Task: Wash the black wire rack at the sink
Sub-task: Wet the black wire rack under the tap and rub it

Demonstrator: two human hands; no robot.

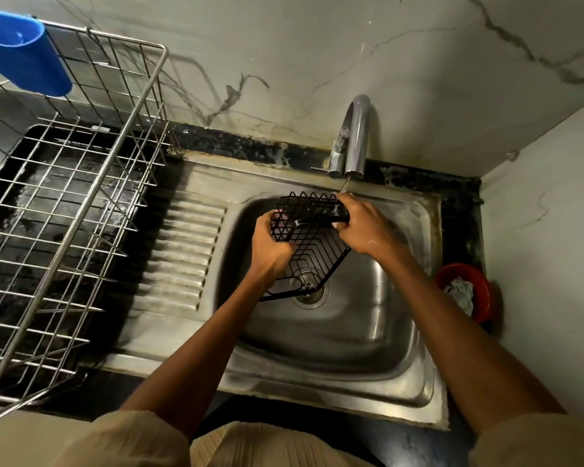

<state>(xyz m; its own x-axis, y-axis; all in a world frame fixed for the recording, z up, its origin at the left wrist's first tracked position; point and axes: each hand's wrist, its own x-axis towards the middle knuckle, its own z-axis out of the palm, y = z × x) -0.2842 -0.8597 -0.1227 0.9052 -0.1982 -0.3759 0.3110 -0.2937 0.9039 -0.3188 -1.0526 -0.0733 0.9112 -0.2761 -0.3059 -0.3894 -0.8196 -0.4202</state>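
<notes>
Hands: two, both bare, both over the basin, forearms reaching in from below with pale sleeves pushed up.
Left hand (270, 241): knuckles up, fingers curled round the near-left edge of the rack, gripping it.
Right hand (358, 224): fingers wrapped over the far-right upper edge, close under the spout, holding the rack too.
Black wire rack (312, 237): one, held between both hands, tilted, lifted above the basin floor; lower corner hanging just over the drain.
Sink (402, 332): one steel basin below both hands, with a ribbed draining board to the left of the left hand.
Drain (309, 288): one, below the hands, partly behind the rack wires.
Tap (354, 136): one, chrome, curved, just beyond the right hand; thin stream of water falling from the spout onto the rack near the right fingers.
Dish drainer (68, 203): one, large, silver wire, well to the left of the left hand, standing on the dark counter (216, 143).
Blue cup (21, 52): one, hung on the drainer's far rim, far left of the hands.
Red bowl (466, 291): one, right of the right forearm, beside the sink edge, with something white and crumpled inside; cannot tell what.
</notes>
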